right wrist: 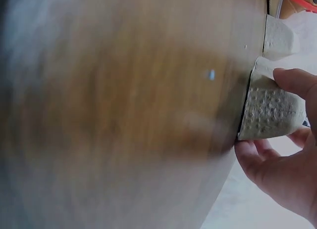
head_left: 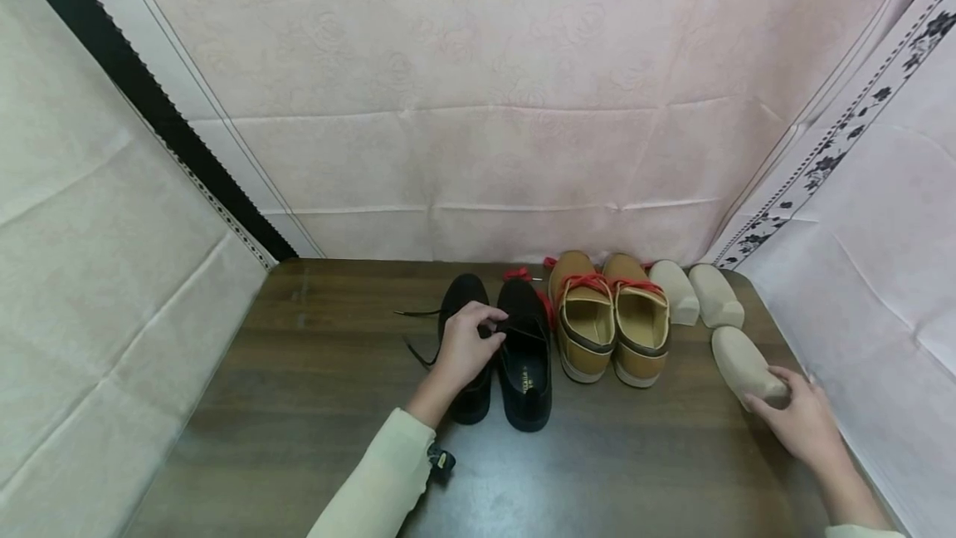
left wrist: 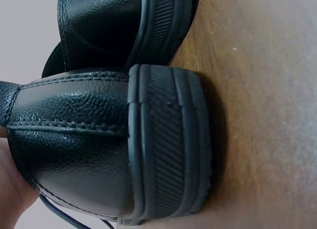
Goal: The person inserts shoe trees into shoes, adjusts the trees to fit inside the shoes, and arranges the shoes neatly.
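In the head view, a pair of black lace-up shoes stands on the wooden table: the left black shoe (head_left: 472, 405) partly under my left hand (head_left: 470, 344), the right black shoe (head_left: 525, 380) beside it. My left hand reaches across, thumb and forefinger slightly apart near the right shoe's opening; its other fingers are hidden. The left wrist view shows a black heel (left wrist: 168, 145) close up. At the table's right side, my right hand (head_left: 802, 420) grips the near end of an off-white moulded shoe insert (head_left: 739, 359). Dimples cover that insert's end (right wrist: 272, 108) in the right wrist view.
Tan shoes (head_left: 642, 364) with red laces stand right of the black pair. Two more inserts, one left (head_left: 675, 293) and one right (head_left: 714, 295), lie behind the gripped one. Pale cloth (head_left: 485, 148) hangs behind the table (head_left: 314, 405) and along both sides.
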A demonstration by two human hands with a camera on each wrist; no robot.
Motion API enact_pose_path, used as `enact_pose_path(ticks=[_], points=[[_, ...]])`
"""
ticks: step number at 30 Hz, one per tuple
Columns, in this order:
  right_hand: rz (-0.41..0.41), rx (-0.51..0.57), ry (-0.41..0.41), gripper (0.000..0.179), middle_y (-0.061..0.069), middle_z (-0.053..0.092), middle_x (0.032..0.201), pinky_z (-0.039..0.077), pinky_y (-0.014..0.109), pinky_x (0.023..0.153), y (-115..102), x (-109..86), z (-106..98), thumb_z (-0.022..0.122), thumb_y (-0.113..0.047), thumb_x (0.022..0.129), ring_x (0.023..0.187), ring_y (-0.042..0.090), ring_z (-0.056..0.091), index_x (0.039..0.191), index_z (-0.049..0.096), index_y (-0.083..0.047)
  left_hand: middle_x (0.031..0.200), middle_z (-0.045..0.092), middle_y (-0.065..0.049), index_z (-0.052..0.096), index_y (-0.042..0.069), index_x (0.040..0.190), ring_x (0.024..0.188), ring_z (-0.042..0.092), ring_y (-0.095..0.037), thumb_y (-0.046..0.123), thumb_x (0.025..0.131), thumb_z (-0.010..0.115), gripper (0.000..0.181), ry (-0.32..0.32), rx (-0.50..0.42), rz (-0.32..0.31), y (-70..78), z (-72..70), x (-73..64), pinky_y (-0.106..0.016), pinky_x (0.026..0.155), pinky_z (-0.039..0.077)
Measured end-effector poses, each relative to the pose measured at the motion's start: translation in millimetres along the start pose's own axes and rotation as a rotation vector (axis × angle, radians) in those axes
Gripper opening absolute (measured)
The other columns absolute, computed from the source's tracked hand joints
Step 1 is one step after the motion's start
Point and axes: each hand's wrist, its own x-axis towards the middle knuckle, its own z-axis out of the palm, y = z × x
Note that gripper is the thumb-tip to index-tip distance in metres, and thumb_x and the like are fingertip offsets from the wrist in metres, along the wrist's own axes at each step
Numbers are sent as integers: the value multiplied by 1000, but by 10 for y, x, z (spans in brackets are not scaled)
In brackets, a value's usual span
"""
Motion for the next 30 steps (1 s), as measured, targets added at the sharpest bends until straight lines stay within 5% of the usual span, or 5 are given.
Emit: enact_pose_path(ticks=[9,18,30], points=[[-24,-27,-39,68,49,43,131,37,74,90,20,-16,-17,72,-26,96,117,64,39,142,41,13,104,68,-3,75,11,111,93,66,-17,-2,87,79,28,-28,33,28,35,-32,19,-35,85,59],[-46,-23,-29,66,49,44,130,37,72,88,40,-13,-12,73,-23,95,116,64,40,140,43,14,108,66,-7,73,8,117,95,65,-23,-5,87,77,33,-107,139,-38,271,-80,21,-36,86,58],[-59,-28,-34,67,49,44,129,39,73,87,61,-11,-10,73,-24,95,113,62,42,141,42,14,112,68,-4,72,11,117,97,67,-17,-3,87,78,34,-94,115,2,135,-80,11,-30,85,59]])
